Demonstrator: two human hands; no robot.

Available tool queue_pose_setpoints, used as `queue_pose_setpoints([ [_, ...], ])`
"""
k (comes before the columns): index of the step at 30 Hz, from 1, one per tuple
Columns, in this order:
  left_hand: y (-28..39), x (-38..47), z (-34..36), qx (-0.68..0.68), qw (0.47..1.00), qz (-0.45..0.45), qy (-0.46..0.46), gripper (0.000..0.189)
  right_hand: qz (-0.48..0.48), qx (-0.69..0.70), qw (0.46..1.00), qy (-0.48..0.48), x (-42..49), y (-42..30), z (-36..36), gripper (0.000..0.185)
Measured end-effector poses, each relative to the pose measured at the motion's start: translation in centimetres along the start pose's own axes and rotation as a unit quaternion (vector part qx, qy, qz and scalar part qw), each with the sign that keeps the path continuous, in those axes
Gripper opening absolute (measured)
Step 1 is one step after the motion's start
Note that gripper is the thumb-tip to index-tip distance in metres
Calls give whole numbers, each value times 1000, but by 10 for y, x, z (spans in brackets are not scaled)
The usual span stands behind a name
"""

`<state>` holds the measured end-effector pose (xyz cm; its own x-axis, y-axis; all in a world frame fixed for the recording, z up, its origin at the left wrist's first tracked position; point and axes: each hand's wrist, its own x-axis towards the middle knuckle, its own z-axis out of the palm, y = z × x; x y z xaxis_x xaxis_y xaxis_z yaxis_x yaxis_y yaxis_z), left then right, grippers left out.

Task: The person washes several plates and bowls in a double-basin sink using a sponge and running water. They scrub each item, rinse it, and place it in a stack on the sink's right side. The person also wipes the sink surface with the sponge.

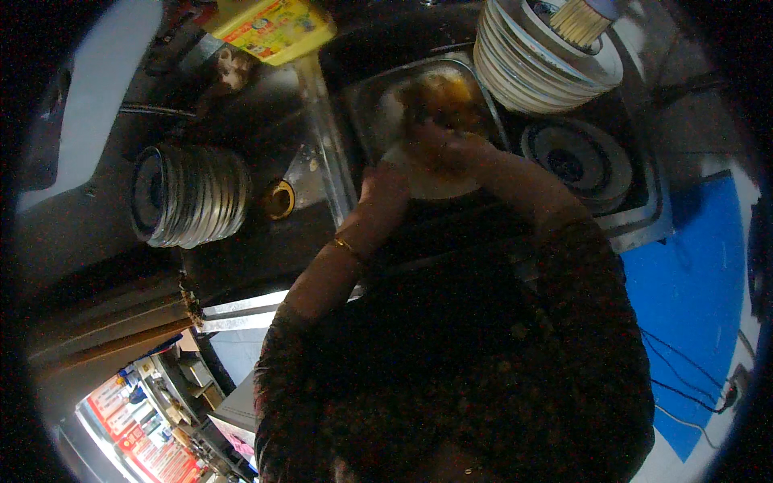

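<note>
My left hand [386, 184] grips the left edge of a pale dish [444, 188], tilted over a rectangular metal basin [498, 118]. My right hand [456, 148] rests against the dish's upper face. Its fingers are dim and blurred, so I cannot make out whether they hold a cloth or sponge. Brownish-orange matter [447, 93] shows in the basin beyond my hands. Just right of my right forearm lie round dishes [577, 160] with dark centres.
A tall stack of white dishes [531, 72] leans at upper right, with a bundle of thin sticks [580, 24] on top. Stacked plates [205, 196] stand left, near a yellow ring [282, 199]. A yellow labelled container [278, 30] is above. Cables [688, 374] cross a blue panel [694, 271].
</note>
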<state>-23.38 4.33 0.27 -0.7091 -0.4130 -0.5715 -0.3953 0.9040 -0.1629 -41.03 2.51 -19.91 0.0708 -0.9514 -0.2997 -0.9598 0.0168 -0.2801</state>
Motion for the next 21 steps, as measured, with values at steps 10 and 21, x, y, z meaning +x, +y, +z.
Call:
queue_pose_setpoints([
  [10,1,0,16,3,998,-53,-23,26,-227,317,893,-223,-63,-3,-72,34],
  [21,-3,5,4,20,999,-30,-29,21,-37,-135,989,-49,-11,42,-42,35],
])
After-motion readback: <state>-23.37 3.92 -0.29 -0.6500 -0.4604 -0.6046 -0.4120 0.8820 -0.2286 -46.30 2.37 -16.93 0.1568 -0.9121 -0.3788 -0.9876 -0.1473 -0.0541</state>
